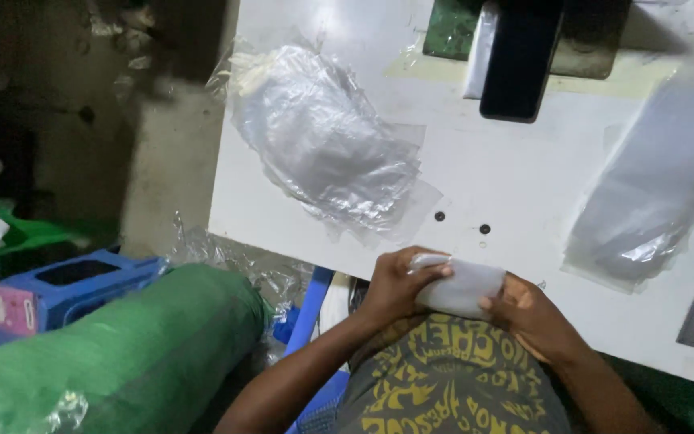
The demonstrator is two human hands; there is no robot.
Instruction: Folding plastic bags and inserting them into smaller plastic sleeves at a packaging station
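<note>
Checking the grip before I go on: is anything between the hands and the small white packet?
Nothing visible. The left hand and right hand both hold the white packet directly, at the edge of the white table.

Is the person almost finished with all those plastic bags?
Hard to say. In hand: both hands, left hand and right hand, hold one small white packet at the table edge. Two heaps of clear bags lie on the table; whether they are done or waiting can't be told.
</note>
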